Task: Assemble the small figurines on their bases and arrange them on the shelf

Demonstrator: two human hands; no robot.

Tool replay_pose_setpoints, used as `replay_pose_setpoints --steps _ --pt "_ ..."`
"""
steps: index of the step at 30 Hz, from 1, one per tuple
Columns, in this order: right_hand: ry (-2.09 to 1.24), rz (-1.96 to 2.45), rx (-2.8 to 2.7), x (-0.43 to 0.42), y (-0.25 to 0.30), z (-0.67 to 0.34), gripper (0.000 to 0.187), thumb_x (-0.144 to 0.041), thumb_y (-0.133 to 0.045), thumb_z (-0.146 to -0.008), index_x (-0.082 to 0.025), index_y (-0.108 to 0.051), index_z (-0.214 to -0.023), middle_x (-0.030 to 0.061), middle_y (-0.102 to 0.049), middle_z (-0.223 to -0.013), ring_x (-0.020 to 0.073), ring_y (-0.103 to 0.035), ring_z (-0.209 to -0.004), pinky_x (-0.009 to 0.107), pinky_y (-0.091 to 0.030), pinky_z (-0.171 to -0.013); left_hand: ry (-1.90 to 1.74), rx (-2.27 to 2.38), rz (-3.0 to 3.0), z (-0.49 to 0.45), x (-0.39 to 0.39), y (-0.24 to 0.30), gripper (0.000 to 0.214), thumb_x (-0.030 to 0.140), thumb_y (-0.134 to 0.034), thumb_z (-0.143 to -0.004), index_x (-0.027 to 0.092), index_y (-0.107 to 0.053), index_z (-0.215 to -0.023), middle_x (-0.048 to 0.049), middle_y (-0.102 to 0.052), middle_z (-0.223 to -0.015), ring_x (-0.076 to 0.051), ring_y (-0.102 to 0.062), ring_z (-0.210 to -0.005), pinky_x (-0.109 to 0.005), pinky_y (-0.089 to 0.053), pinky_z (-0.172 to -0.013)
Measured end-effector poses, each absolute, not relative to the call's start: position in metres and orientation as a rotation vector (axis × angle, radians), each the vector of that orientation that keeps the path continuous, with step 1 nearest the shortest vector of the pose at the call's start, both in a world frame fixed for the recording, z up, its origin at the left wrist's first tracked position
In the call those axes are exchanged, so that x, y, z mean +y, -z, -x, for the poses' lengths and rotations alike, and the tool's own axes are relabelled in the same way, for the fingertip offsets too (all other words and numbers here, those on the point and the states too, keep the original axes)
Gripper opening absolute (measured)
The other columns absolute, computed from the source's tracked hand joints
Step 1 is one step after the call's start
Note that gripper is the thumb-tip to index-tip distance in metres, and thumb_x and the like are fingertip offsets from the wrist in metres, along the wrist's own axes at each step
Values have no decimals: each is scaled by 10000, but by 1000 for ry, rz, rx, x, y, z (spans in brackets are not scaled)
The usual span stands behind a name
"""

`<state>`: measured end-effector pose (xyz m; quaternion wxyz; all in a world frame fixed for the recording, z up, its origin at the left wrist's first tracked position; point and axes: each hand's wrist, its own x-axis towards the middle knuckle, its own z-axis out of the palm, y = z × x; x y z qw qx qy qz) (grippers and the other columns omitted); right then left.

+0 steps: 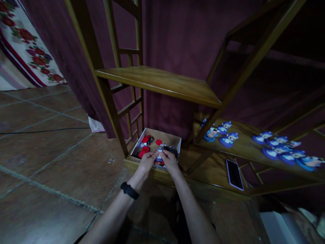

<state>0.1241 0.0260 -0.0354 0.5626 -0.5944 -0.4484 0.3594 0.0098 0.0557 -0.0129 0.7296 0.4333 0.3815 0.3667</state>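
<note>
A small blue-and-white figurine [159, 155] is pinched between my two hands, above the near part of a shallow cardboard box [175, 139]. My left hand [147, 160] closes on its left side, a dark band around that wrist. From the right, my right hand [169, 159] grips it with the thumb near the other thumb. Inside the box lie several red round pieces [158, 142] and small black-and-white items [150, 139], too small to name. My fingers hide the figurine's lower part and some of the box's contents.
The box stands on the low board of a wooden shelf unit [157, 79]. Several blue-and-white figurines [229, 139] stand on a shelf to the right. A phone [234, 174] lies on the low board. A cable [45, 130] crosses the tiled floor at left.
</note>
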Motion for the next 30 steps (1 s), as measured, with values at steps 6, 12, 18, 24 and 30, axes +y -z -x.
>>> replay_pose_setpoints --steps 6,12,18,24,30 --pt "-910 1297 -1001 27 36 -125 104 -297 -607 -684 -236 -689 -703 -31 -640 -670 163 -544 -678 256 -419 -666 -821 819 -1013 -8 58 13 370 455 -730 -569 105 -665 -669 -38 -642 -626 -103 -548 -530 -223 -479 -521" --pt "-955 1256 -1057 24 28 -128 124 -285 -592 -706 -224 -690 -750 -22 -643 -694 175 -563 -731 282 -434 -736 -791 795 -1076 -7 62 13 330 417 -735 -580 109 -688 -688 -37 -650 -632 -97 -534 -522 -223 -477 -526" --pt "-1002 1259 -1193 20 19 -129 162 -276 -559 -737 -193 -681 -805 -12 -653 -774 180 -572 -804 301 -431 -800 -686 783 -1098 1 63 8 269 308 -747 -583 116 -707 -767 -49 -675 -698 -112 -578 -608 -206 -474 -570" --pt "-1086 1184 -1176 16 14 -125 224 -272 -560 -725 -192 -668 -905 1 -666 -868 177 -587 -844 311 -435 -827 -675 791 -947 5 63 7 202 197 -727 -598 99 -701 -772 -83 -684 -740 -117 -606 -637 -216 -492 -622" --pt "-931 1381 -1240 21 25 -125 237 -248 -477 -742 -189 -676 -854 -3 -663 -789 172 -594 -802 297 -467 -777 -673 800 -932 3 61 9 147 163 -688 -626 87 -687 -752 -68 -665 -689 -110 -597 -596 -225 -515 -610"
